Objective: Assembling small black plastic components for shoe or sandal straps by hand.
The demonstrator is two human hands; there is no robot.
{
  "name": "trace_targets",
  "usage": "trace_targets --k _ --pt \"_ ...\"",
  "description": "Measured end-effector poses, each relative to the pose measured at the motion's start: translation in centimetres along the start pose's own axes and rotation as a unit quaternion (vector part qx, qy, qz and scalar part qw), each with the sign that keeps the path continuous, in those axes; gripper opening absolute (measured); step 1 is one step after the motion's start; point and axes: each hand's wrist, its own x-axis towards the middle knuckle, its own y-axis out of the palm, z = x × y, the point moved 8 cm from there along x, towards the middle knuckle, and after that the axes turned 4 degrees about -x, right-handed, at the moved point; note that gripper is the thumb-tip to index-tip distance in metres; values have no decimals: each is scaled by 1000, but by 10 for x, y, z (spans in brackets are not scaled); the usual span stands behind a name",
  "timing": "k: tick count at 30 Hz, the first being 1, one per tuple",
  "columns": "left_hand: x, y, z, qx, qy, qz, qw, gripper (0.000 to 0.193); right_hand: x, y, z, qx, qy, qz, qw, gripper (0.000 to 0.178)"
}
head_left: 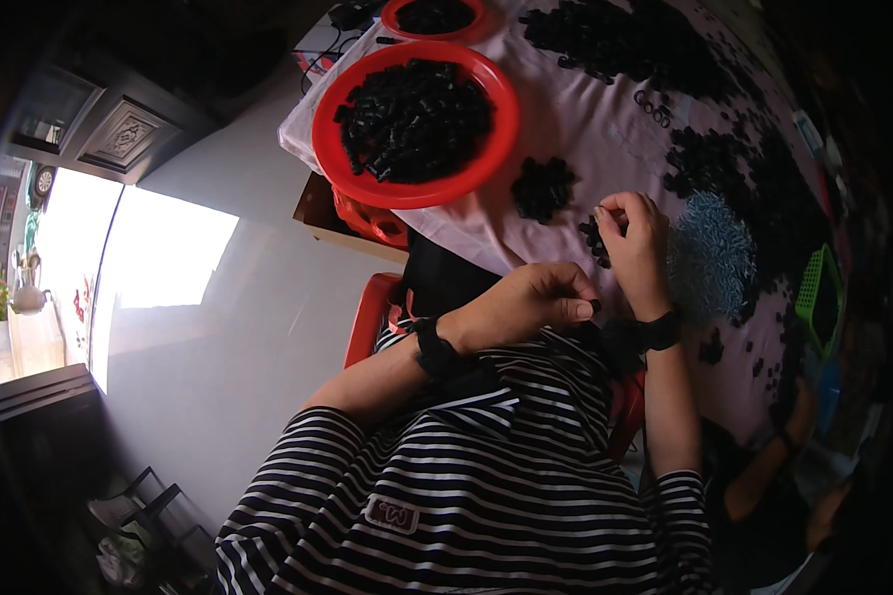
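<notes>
My left hand (526,302) is closed near the table's front edge, with thumb and fingertip pinched on a small black part (595,306). Farther from me and to the right, my right hand (633,233) has its fingers curled into a pinch. Whatever lies between those fingertips is too small to make out. Beside them on the pink cloth (486,233) sits a small cluster of black pieces (593,241). A larger clump of black pieces (543,188) lies to the left. Just right of my right hand is a heap of small blue-grey pieces (712,256).
A red basin (511,114) full of black tubular pieces stands at the table's left, with a smaller red basin (392,20) behind it. Black parts (625,45) cover the far and right table. At right are a green basket (819,297) and another person's arm (764,476).
</notes>
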Motion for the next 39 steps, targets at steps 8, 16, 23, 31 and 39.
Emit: trace_targets --k 8,16,23,31,39 --pt "1 -6 2 -63 -22 -27 997 25 -45 -37 -7 264 189 101 940 13" --pt "0 -10 3 -70 -27 -48 996 28 -70 -55 28 272 193 68 940 13" --pt "0 -9 0 -48 6 -53 997 24 -66 -64 55 164 61 32 984 21" --pt "1 -7 -1 -29 7 -53 998 24 -66 -61 66 118 19 -3 993 21" --pt "1 -8 -3 10 5 -64 998 26 -67 -62 75 6 -32 -2 999 20"
